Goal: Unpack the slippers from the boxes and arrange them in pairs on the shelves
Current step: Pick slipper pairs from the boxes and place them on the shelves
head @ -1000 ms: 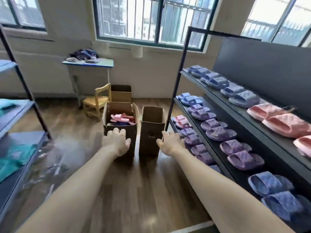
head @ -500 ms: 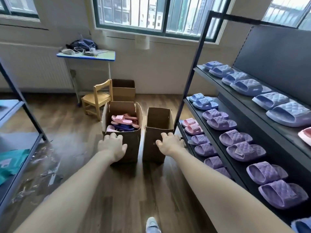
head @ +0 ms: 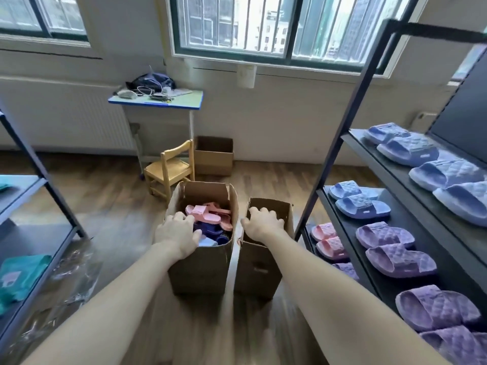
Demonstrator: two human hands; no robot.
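Observation:
Two open cardboard boxes stand side by side on the wooden floor. The left box [head: 203, 267] holds pink slippers [head: 203, 213] on top of dark blue ones [head: 210, 230]. My left hand [head: 178, 233] hangs over its near rim, fingers spread and touching the slippers. My right hand [head: 263, 223] is over the right box [head: 258, 267], fingers bent into the opening; the box's inside is hidden. On the right, the black shelf rack [head: 421, 206] carries paired blue slippers [head: 408, 150], purple slippers [head: 390, 246] and, lower down, pink slippers [head: 326, 241].
Behind the boxes stand a small wooden chair [head: 171, 169], a third cardboard box [head: 213, 156] and a small desk [head: 158, 100] with clutter. A second rack [head: 39, 180] on the left holds teal items [head: 21, 272]. Clear plastic wrappers [head: 66, 285] lie on the floor beside it.
I have moved closer to the boxes. Both hands went forward from in front of the boxes to over their openings, the left onto the slippers, the right into the right box.

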